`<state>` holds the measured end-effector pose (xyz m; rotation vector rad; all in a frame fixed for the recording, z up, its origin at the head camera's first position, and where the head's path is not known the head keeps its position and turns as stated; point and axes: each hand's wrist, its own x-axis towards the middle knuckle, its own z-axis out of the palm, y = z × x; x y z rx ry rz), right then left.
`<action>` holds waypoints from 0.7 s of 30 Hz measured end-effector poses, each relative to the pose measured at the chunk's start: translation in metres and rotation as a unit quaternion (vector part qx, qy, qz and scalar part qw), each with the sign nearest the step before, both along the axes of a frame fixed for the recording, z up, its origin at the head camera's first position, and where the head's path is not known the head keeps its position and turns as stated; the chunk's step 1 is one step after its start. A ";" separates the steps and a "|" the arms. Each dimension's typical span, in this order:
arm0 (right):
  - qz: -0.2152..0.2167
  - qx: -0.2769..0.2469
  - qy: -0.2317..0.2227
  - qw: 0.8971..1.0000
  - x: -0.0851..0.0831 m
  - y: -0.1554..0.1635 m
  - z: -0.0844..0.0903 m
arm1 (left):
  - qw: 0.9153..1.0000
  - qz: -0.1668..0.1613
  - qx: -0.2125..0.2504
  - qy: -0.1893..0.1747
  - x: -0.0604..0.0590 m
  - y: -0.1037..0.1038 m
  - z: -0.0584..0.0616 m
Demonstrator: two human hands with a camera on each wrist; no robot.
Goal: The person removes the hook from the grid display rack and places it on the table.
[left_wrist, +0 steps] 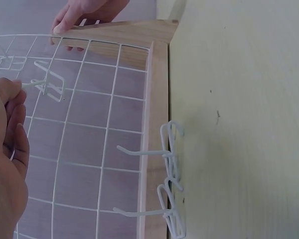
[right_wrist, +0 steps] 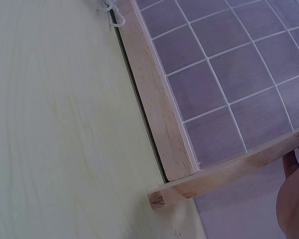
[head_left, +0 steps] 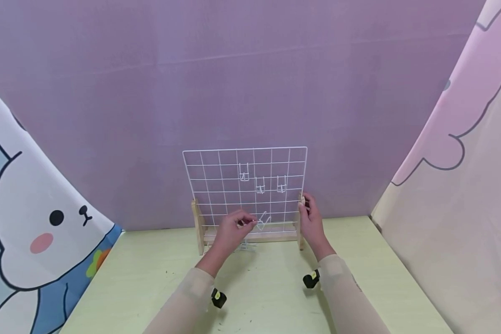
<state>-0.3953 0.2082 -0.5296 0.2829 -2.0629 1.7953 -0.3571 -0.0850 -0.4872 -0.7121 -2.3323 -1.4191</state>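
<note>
A white wire grid panel (head_left: 229, 185) stands upright in a wooden stand (head_left: 198, 227) on the table. Between thumb and fingertips my left hand (head_left: 234, 228) pinches a white wire hook (left_wrist: 52, 82), held in front of the grid's lower middle. Whether that hook touches the grid, I cannot tell. My right hand (head_left: 312, 222) grips the stand's right upright near its top. Three white hooks, among them an upper one (head_left: 244, 174), hang on the grid's upper right half. Two loose hooks (left_wrist: 172, 154) lie at the foot of the stand, seen in the left wrist view.
Pale yellow-green tabletop (head_left: 150, 269) spreads around the stand. Behind it hangs a purple cloth (head_left: 242, 83). Printed cloths flank the table, one with a rabbit (head_left: 46, 222) on the left. Black wrist cameras, such as the left one (head_left: 219, 298), jut from both sleeves.
</note>
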 end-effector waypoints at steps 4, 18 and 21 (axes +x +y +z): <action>-0.005 0.004 0.015 1.000 -0.001 0.000 -0.001 | 1.000 -0.004 -0.004 0.002 -0.001 0.001 -0.004; -0.009 0.005 0.029 1.000 -0.002 0.000 -0.003 | 1.000 0.000 -0.019 -0.011 -0.004 0.004 -0.017; -0.007 0.005 0.027 1.000 -0.002 -0.001 -0.002 | 0.999 0.004 -0.025 -0.018 -0.003 0.003 -0.022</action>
